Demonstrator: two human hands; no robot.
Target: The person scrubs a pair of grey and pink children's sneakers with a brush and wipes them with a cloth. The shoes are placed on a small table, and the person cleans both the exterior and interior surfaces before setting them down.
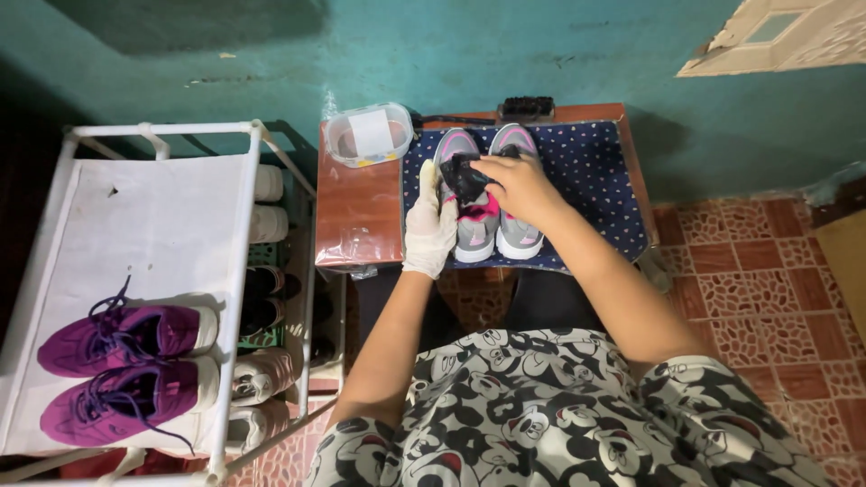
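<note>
Grey-and-pink shoes side by side on a dotted cloth over the worktop.
Right hand, fingers closed on a black rag, presses it onto the left shoe of the pair; gloved left hand lies flat against that shoe's outer side, fingers straight and together. Clear plastic box sits just left of the shoes.

A pair of small grey sneakers with pink linings and white soles sits at twelve o'clock on a navy cloth mat dotted with tiny pale hearts. The left hand wears a white glove; the bare right hand presses a black rag. At eight o'clock, purple lace-up sneakers lie on a white rack shelf. The wall is teal; the floor tiles are reddish-brown mosaic.
</note>
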